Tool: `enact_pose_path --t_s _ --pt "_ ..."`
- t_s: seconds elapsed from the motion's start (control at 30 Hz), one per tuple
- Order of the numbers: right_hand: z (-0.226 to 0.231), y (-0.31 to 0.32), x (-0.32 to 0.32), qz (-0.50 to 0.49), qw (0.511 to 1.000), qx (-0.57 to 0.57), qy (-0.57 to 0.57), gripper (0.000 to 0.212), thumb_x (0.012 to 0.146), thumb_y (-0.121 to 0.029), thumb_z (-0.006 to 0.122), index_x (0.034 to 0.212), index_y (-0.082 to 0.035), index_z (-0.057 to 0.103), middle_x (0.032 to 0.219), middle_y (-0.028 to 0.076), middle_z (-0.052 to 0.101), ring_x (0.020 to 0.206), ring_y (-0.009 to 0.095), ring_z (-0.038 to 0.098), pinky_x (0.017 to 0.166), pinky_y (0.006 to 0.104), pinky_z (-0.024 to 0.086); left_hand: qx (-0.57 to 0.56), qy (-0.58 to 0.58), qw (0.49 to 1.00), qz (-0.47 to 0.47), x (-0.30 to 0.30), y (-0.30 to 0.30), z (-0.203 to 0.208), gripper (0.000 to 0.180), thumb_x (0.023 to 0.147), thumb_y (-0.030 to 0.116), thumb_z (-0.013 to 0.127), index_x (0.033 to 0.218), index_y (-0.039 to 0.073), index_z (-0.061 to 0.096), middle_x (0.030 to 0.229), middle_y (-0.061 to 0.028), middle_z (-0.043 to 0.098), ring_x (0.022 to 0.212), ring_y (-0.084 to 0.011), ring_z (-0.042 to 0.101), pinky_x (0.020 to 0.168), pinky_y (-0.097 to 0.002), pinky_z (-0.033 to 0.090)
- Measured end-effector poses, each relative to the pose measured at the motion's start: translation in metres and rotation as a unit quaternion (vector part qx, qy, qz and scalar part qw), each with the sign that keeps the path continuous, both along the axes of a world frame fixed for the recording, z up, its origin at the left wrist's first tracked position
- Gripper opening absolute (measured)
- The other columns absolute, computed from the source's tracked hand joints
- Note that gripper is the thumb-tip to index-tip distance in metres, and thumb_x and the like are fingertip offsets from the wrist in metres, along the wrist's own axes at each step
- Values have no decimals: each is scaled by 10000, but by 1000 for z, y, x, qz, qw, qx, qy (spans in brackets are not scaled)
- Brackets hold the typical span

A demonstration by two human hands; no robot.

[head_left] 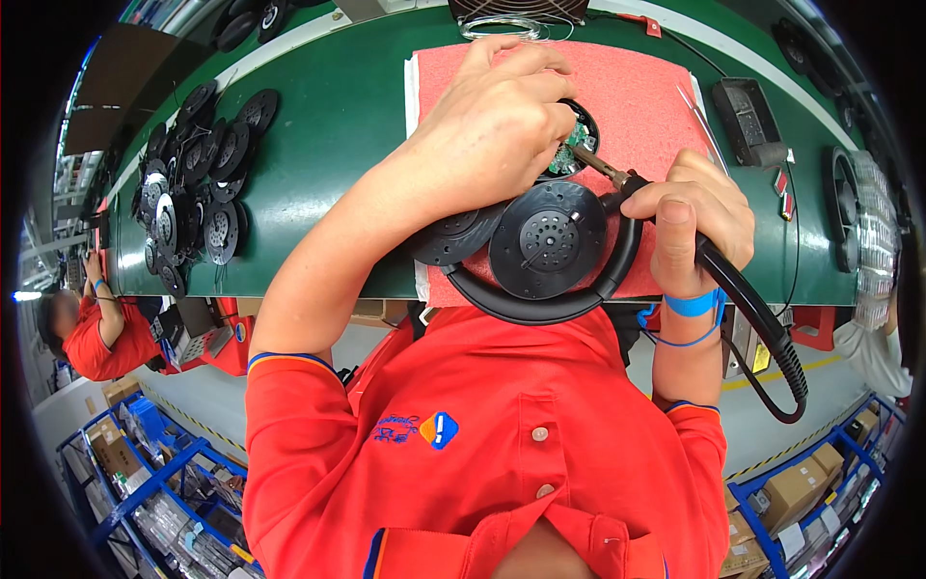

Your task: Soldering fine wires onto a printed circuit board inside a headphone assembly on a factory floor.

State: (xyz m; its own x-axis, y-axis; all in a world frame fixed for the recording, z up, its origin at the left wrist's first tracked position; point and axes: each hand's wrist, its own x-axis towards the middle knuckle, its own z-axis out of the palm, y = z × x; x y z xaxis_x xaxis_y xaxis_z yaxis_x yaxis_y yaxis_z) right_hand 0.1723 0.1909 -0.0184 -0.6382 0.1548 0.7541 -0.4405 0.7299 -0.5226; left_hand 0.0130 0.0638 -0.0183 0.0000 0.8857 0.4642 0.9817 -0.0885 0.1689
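In my right hand (696,220) is a soldering iron (719,265) with a black handle and cable. Its metal tip points left, into an opened headphone earcup where a green circuit board (571,154) shows. My left hand (511,111) bends over that earcup from the left, fingers curled down at its edge. Whatever the left fingertips pinch, if anything, is hidden behind the hand. Nearer to me lie the black headphone headband (540,311) and a round black speaker plate (548,241) with holes at its centre. Another black disc (458,234) is partly under my left forearm.
A pink foam mat (637,87) lies on the green table (318,125). Many black speaker plates (198,179) are heaped at the left. Coiled wire (502,26) sits at the far edge, a dark tray (748,121) at the right. Another person (101,328) sits far left.
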Motion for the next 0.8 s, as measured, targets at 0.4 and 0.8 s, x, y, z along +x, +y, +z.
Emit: enact_pose_path --t_s 0.4,0.8 --pt "2 5 5 2 1000 28 -2 372 913 -182 480 603 6 564 532 53 526 455 148 381 441 289 282 -9 46 999 14 6 3 2 46 705 61 650 722 24 627 1013 -66 632 1096 -238 529 989 -470 324" --pt "-19 104 104 -412 903 -102 -70 192 916 -209 569 988 -32 591 638 11 531 592 71 490 542 200 375 -19 39 999 4 10 -2 16 67 649 7 648 699 7 604 961 -104 621 1053 -269 546 973 -501 345"
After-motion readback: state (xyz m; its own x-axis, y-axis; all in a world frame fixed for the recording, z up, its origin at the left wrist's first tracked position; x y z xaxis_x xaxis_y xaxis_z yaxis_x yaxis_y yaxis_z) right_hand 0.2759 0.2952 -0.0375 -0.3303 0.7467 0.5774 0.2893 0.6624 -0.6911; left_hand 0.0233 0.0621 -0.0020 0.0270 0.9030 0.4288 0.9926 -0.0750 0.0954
